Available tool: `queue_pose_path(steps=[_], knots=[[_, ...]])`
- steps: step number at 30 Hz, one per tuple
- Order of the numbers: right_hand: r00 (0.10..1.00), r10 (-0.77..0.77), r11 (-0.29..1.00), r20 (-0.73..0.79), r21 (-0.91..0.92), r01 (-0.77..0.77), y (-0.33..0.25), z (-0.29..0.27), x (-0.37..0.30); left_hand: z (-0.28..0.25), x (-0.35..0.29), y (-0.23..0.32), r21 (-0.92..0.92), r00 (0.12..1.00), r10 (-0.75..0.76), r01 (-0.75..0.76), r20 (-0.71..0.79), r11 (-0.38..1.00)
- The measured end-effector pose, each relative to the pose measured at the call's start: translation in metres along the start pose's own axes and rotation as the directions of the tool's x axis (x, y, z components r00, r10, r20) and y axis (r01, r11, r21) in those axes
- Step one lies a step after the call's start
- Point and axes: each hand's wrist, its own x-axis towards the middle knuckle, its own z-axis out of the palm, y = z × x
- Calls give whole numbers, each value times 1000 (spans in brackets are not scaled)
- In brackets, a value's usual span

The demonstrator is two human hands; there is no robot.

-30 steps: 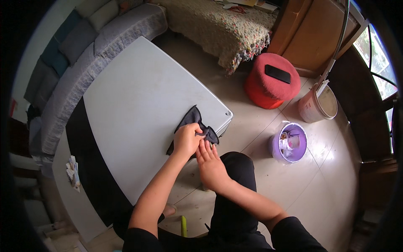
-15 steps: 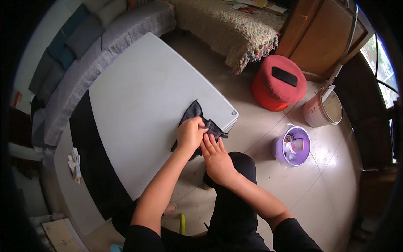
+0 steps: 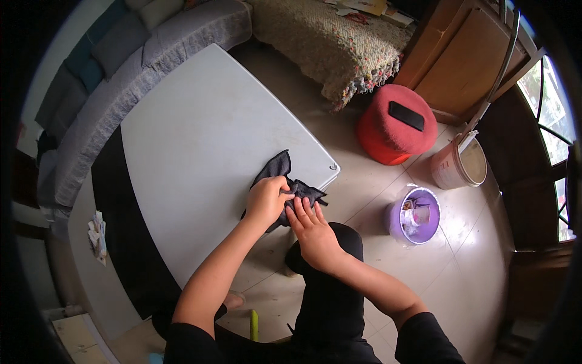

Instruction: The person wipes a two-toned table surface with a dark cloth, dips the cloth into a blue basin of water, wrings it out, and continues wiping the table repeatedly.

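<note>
A dark grey cloth (image 3: 276, 165) lies crumpled over the near right edge of the white table (image 3: 200, 115), its stitched border showing along one side. My left hand (image 3: 265, 200) is closed on the middle of the cloth, thumb and fingers pinching a fold. My right hand (image 3: 316, 238) rests beside it, fingers stretched out and laid flat on the cloth's near part. The fingertips of both hands are close together. Part of the cloth is hidden under the hands and hangs past the table edge.
A black band (image 3: 121, 224) crosses the table's left part, with a crumpled packet (image 3: 97, 238) beyond it. On the floor to the right stand a red stool (image 3: 388, 136) bearing a phone (image 3: 407, 116), a purple bin (image 3: 395, 219) and a pale bucket (image 3: 447, 167). A sofa (image 3: 103, 115) borders the far left.
The view has shifted slightly. My left hand and the cloth under it have moved a little toward me and to the left; the right hand stays flat on the cloth.
</note>
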Motion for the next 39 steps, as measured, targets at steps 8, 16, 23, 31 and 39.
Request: queue_pose_path(steps=[8, 16, 23, 31, 39], knots=[[987, 121, 989, -107, 92, -112, 66, -12, 81, -2, 73, 22, 279, 979, -54, 109, -198, 954], [999, -10, 982, 31, 190, 4, 42, -15, 56, 6, 18, -13, 284, 967, 251, -230, -42, 931], [991, 98, 982, -92, 170, -82, 62, -13, 96, 3, 75, -8, 293, 966, 259, -244, -15, 925], [999, -12, 977, -45, -211, 3, 6, -9, 61, 1, 44, -11, 405, 922, 377, -377, 84, 833], [992, 57, 995, 116, 78, -67, 39, -19, 70, -25, 15, -6, 200, 970, 230, -241, 77, 950]])
